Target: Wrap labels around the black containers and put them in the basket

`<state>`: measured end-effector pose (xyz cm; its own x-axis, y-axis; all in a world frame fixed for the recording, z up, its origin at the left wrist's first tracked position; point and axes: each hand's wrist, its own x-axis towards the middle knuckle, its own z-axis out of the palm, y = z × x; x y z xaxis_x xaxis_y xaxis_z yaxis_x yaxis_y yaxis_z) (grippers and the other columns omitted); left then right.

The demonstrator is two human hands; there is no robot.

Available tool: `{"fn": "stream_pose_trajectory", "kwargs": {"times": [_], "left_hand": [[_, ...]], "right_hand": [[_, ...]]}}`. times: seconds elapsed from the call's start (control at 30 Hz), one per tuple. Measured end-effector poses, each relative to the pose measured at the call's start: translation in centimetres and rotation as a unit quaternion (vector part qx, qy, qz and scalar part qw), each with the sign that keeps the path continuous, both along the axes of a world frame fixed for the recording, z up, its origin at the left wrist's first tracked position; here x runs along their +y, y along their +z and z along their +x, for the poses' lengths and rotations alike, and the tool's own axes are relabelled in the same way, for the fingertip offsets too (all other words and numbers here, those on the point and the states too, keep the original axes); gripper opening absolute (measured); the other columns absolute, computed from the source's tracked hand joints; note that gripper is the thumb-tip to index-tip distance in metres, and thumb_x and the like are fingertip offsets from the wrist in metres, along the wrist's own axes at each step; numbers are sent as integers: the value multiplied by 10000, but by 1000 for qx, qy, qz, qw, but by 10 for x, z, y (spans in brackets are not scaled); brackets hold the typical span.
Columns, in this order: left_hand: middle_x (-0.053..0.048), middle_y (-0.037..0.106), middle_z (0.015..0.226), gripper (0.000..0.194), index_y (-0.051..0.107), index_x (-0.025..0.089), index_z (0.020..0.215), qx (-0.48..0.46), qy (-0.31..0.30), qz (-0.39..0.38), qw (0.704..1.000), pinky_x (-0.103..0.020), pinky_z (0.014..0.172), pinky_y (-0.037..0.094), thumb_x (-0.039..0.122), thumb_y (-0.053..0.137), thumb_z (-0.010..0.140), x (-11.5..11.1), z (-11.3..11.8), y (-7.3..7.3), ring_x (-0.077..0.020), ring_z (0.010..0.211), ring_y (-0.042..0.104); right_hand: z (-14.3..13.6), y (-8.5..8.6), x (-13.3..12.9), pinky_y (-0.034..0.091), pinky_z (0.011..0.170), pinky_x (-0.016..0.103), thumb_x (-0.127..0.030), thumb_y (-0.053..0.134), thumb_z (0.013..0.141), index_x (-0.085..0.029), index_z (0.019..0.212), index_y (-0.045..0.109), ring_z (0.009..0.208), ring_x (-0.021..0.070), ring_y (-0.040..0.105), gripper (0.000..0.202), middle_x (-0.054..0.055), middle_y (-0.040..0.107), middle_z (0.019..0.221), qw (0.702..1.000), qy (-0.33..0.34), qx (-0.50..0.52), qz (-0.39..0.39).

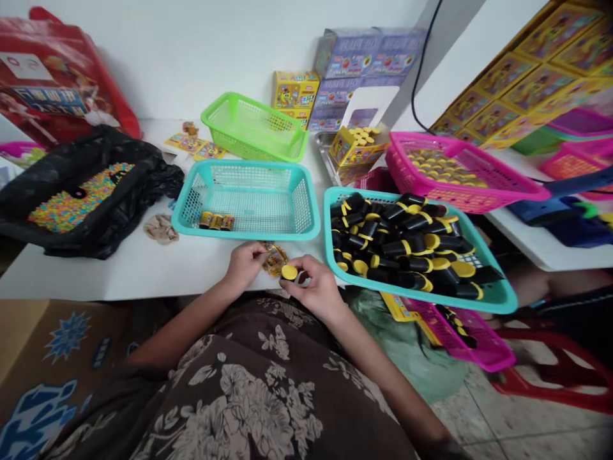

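The right hand (313,286) pinched a small black container with a yellow lid (289,273) between thumb and fingers, lid upward, just past the near side of the empty-bottomed stretch of white table (124,275). The left hand (245,268) had its thumb and fingertips pinched together beside a little pile of shiny yellow labels (274,259); whether it gripped one of them, I couldn't tell from where I stood.

Beyond the hands sat a turquoise basket (246,231) with three labelled containers (216,221) grouped toward its left end. To the right, a second turquoise basket (502,295) was heaped with black containers with yellow lids (407,246) (quite a jumble, lying every which way). A bright green basket (258,150) stood behind the first one, and a pink basket (517,191) of more yellow-lidded pieces stood behind the second.

At the left, a black plastic bag (96,233) lay open around a mass of tiny multicoloured pellets (76,201), with a crumpled beige cloth (161,229) near it. Purple boxes (366,57) were stacked against the wall.
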<state>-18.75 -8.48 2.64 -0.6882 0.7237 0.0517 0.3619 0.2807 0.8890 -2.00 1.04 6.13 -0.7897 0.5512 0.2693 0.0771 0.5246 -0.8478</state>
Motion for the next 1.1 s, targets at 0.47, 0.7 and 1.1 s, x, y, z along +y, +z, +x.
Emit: {"fn": "stream_pose_trajectory", "kwargs": {"times": [0.47, 0.7, 1.1], "left_hand": [[-1, 699, 687, 113, 731, 194, 752, 10, -3, 41, 999, -255, 585, 436, 268, 653, 788, -13, -8, 2, -142, 606, 580], [16, 651, 630, 126, 710, 185, 736, -43, -58, 51, 996, -235, 518, 394, 274, 633, 782, -11, -2, 12, -111, 520, 514], [26, 575, 546, 272, 671, 155, 728, -175, -10, 125, 977, -206, 406, 344, 416, 748, 734, -16, 4, 21, -81, 427, 495]], "right_hand": [[-22, -22, 11, 498, 676, 320, -298, 830, 574, -210, 770, 625, 712, 166, 586, 296, -4, 648, 770, 953, -12, 35, -300], [-20, -12, 7, 489, 765, 337, -251, 802, 609, -220, 777, 624, 893, 201, 608, 247, 28, 656, 974, 975, 17, 44, -219], [-29, -16, 5, 420, 622, 278, -237, 843, 580, -219, 788, 626, 638, 123, 523, 302, -45, 612, 724, 946, 50, 64, -313]]}}
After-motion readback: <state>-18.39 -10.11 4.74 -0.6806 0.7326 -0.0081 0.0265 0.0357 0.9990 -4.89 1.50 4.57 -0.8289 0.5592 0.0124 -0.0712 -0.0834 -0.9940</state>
